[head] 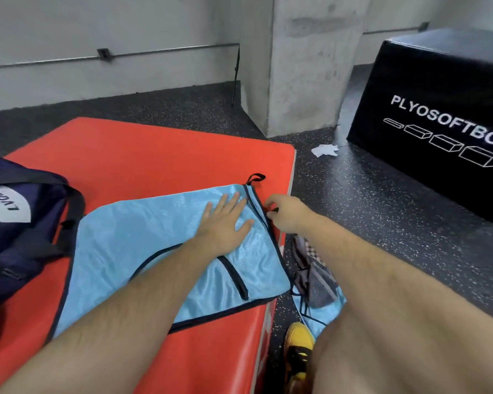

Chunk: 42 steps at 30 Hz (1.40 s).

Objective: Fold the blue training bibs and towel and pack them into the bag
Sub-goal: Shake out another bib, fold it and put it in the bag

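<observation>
Two forearms reach in from the bottom of the frame, nearest the camera. Under them the red bench takes up the centre and lower left. A blue bib lies spread flat on the bench's right half with its black trim showing. Its right edge runs along the bench's edge, and no fold looks made in it yet. The navy bag sits on the bench at the left edge of the frame, just beside the bib. I cannot tell whether anything is packed in it. On the floor at lower right, below the bench's corner, a second bib lies crumpled. A grey checked cloth on it is probably the towel, though the right arm hides part of it. I judge the task to be early: one bib is laid out, and the folding and packing are all left to do.

The left hand lies palm down with fingers straight and spread, pressing the bib's upper right part. The right hand, just to its right at the bib's edge, has its fingers curled and pinches the black trim there.
</observation>
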Each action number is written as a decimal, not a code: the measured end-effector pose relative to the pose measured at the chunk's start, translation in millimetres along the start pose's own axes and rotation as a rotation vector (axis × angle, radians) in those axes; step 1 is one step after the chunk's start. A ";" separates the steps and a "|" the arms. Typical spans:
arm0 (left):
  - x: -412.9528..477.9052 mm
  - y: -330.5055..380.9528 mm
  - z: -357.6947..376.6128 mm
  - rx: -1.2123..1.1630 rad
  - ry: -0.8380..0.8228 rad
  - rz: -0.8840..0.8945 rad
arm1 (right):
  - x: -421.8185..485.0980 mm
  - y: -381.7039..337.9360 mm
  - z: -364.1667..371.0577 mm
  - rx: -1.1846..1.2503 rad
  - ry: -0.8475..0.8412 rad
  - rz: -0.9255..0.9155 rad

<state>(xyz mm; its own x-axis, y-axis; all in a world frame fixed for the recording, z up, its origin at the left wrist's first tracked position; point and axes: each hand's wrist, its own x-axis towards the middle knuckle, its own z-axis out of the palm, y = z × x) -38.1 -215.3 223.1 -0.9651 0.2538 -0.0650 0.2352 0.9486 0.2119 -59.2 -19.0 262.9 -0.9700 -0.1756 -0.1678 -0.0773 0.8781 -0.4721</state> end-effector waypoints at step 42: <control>25.1 -15.9 0.8 -0.053 0.146 -0.050 | 49.4 -34.6 39.0 -0.085 0.386 0.110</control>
<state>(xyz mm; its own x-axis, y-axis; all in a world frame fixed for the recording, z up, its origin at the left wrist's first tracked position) -66.0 -223.9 217.3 -0.9828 0.1728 0.0646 0.1838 0.9471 0.2632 -95.5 -75.4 237.3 -0.9874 0.0875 0.1316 0.0290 0.9188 -0.3936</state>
